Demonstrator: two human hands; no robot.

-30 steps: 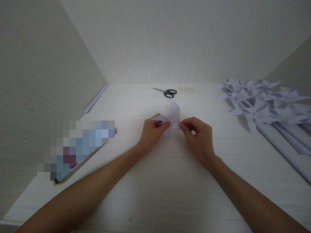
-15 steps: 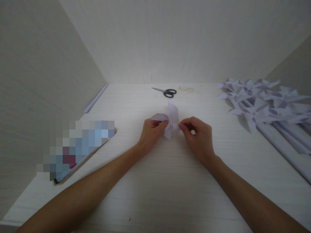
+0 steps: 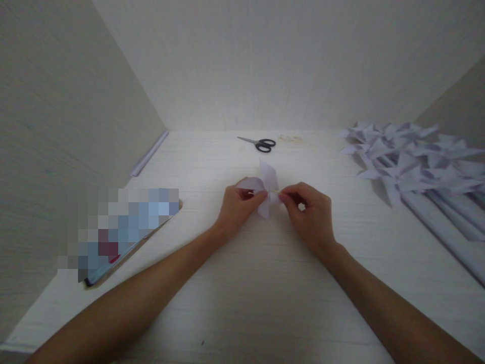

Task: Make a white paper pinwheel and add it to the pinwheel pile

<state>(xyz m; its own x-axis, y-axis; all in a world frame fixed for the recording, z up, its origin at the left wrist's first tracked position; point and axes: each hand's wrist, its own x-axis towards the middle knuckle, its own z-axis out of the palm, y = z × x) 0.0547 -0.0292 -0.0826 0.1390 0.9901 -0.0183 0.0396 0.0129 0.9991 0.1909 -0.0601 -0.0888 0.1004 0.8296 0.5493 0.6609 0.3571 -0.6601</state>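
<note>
The paper (image 3: 269,174) is of white colour with a light tint of lilac, and it is plain; the stick (image 3: 275,191) is pale yellow; the pinwheels (image 3: 403,169) and the roll (image 3: 149,154) have the same lilac white; the scissors (image 3: 258,144) are black and grey; the table (image 3: 242,283) is white, with fine greyish streaks; the phone (image 3: 132,235) shows mosaic squares of blue, grey and dark red.

This looks like a small handicraft corner; whether it belongs to a home or a workshop cannot be told. Pale, streaked walls (image 3: 250,60) stand behind the white desk (image 3: 242,288) and at both sides, like a booth. What lies on it suggests paper craft: black-handled scissors (image 3: 257,143) near the back wall, many paper pinwheels (image 3: 403,172) with rolled sticks (image 3: 439,235) at the right, and a paper roll (image 3: 149,153) by the left wall.
</note>
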